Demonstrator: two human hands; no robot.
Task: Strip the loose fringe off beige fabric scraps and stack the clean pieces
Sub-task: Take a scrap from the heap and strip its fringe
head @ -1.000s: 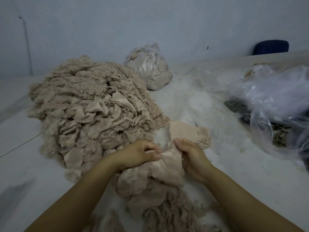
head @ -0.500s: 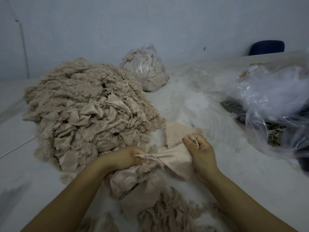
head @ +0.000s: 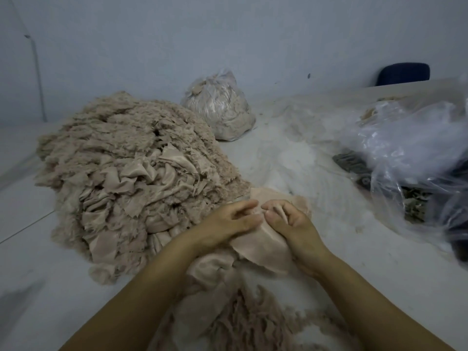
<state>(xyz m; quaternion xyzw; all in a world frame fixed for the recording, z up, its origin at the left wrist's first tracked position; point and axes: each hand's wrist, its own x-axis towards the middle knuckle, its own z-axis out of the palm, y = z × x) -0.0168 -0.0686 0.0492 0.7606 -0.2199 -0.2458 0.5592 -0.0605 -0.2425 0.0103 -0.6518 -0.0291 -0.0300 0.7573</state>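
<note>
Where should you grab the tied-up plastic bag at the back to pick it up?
Probably by the bunched neck at the top of the plastic bag, coming straight down from above. The bag stands upright and its plastic gathers to a narrow peak there, which a grip can close round; the bulging body below looks too wide and slippery.

No legible text, label, brand, number or sign anywhere in view.
</note>
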